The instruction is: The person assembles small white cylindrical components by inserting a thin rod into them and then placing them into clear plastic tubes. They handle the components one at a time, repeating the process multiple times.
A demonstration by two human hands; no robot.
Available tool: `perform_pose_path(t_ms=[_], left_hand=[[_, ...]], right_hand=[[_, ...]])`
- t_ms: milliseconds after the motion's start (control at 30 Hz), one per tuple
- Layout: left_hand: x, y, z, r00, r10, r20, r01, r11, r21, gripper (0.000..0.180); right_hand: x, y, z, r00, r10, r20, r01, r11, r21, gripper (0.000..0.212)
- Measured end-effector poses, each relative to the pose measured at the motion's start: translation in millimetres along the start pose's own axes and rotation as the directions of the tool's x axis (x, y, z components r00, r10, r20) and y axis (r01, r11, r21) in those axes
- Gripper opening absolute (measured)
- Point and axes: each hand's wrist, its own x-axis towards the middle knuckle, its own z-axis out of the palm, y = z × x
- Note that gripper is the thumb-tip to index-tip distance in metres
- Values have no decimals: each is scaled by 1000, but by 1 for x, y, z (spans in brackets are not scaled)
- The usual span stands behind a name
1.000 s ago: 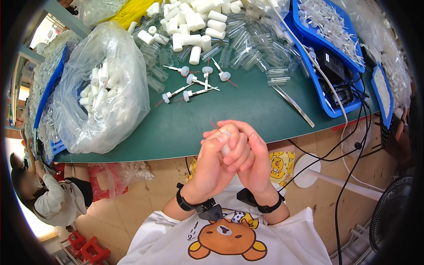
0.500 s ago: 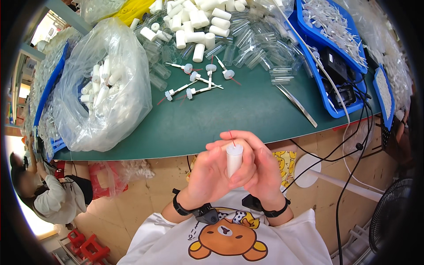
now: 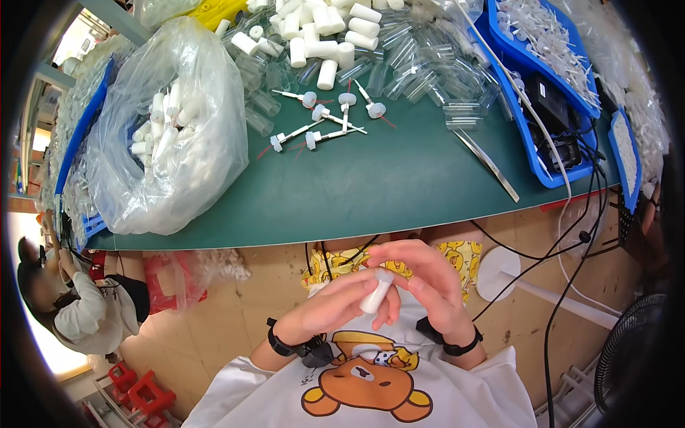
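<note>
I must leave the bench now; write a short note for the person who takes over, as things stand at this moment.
Left hand and right hand: both held close to the chest, below the table edge, together around one small white tube; grip closed on it from both sides.
On the green table: several white-capped swab sticks lying loose, clear tubes and white tubes piled behind, a clear bag of white tubes at left, blue trays at right.
Done: bag is part filled.
Left: the loose sticks and piled tubes remain untouched.
</note>
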Motion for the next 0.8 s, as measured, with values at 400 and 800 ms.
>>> perform_pose_path(t_ms=[400, 800], left_hand=[[3, -11, -16, 999, -16, -45, 4, 970, -243, 29], [22, -14, -7, 928, 6, -374, -83, 978, -190, 15]], right_hand=[[-14, 21, 15, 952, 289, -101, -288, 957, 31, 40], [-7, 37, 40, 847, 499, -183, -404, 828, 388, 61]])
